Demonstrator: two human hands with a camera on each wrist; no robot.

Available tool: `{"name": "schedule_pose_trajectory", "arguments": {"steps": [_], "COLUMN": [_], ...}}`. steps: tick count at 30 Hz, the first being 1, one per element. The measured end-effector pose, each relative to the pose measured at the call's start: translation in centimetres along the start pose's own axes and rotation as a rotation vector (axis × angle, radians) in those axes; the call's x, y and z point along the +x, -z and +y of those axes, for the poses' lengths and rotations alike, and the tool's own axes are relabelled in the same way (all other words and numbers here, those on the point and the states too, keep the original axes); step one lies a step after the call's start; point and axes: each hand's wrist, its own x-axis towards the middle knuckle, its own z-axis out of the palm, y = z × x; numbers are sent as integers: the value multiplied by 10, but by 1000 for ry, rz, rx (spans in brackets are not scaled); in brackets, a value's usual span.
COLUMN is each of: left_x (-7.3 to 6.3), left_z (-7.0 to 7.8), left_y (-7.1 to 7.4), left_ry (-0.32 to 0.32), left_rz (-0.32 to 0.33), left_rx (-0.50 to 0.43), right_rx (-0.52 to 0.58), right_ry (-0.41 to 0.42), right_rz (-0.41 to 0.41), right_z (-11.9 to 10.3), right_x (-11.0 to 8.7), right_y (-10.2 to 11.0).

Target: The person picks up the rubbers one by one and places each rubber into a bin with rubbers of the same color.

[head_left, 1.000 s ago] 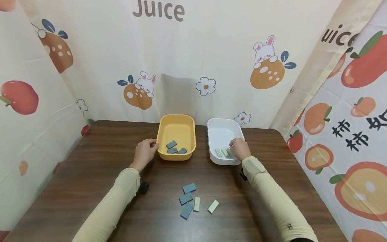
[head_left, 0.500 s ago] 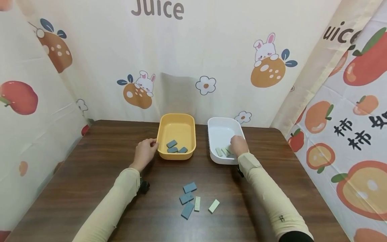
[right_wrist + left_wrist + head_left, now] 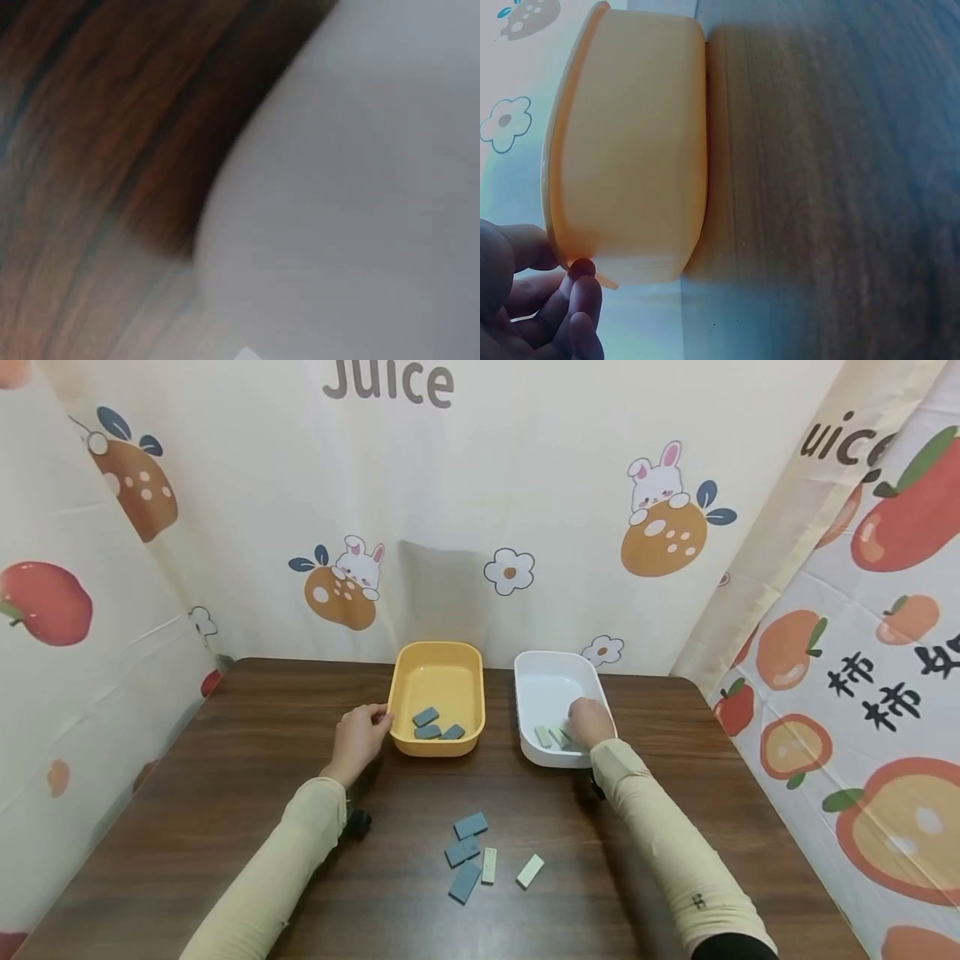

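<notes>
My left hand (image 3: pixel 356 742) pinches the rim at the near left of the yellow bin (image 3: pixel 442 681). In the left wrist view its fingers (image 3: pixel 585 294) are at the rim, and the yellow wall (image 3: pixel 634 150) fills the middle. Several blue-grey blocks (image 3: pixel 427 717) lie in that bin. My right hand (image 3: pixel 591 723) reaches down inside the white bin (image 3: pixel 542 687), beside pale green blocks (image 3: pixel 542 737). Its fingertips are hidden, so I cannot tell whether it holds a block. Only the white bin's wall (image 3: pixel 337 210) and wood show in the right wrist view.
On the dark wooden table (image 3: pixel 225 777), nearer than the bins, lie three blue-grey blocks (image 3: pixel 462 851) close together. Two pale green blocks, one upright in view (image 3: pixel 489 866) and one slanted (image 3: pixel 529 872), are to their right. A printed cloth (image 3: pixel 465 485) hangs behind the table.
My right hand has moved slightly left and further into the white bin, then stayed nearly still. My left hand keeps its place on the yellow bin's rim.
</notes>
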Motion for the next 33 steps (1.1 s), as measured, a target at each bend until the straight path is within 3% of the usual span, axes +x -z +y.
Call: {"name": "schedule_pose_trajectory", "arguments": {"steps": [8, 17, 23, 33], "left_x": [-4, -3, -4, -3], "left_z": [-9, -6, -4, 0], "left_y": [2, 1, 1, 0], "left_ry": [7, -2, -2, -6], "left_rz": [8, 25, 19, 18], "left_rx": [16, 10, 4, -5], "right_rx": [101, 192, 247, 318], "right_ry": [-12, 9, -4, -36], "right_rz": [-87, -88, -63, 65], "right_z": [-16, -18, -16, 3], "right_x": [-5, -15, -24, -40], "right_y": [9, 28, 42, 49]}}
